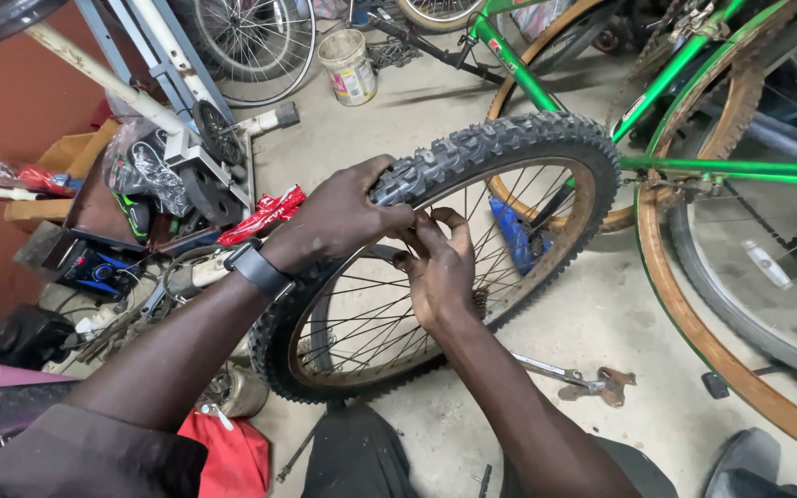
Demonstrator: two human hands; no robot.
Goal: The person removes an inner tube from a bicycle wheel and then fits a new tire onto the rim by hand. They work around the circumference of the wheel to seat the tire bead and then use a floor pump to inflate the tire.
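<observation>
**A:** What are the fingers doing?

**B:** The left hand (339,217) is curled over the top of a knobby black tyre (500,143), fingers together and clamped on the tread and sidewall. A dark watch (257,268) sits on that wrist. The right hand (440,267) is just below it, inside the wheel, its fingers (431,231) bent and pinching at the tyre's inner edge where it meets the rusty rim (578,217). The two hands touch.

**A:** Where is the wheel?

**B:** Held upright in front of the person's knees, its lower edge near the concrete floor (601,323), close to the near edge of the view.

**A:** How would it handle?

**B:** I judge the tyre rubbery and stiff, grippy thanks to its knobs, and the wheel moderately heavy. The thin spokes (371,323) look easily bent, so the tread and rim edge are the better places to take hold.

**A:** And around it?

**B:** A green bicycle frame (675,78) stands to the right, pliers (592,378) lie on the floor beside the wheel, a bucket (348,65) stands at the far edge, and a cluttered box of parts (140,184) sits at the left.
</observation>
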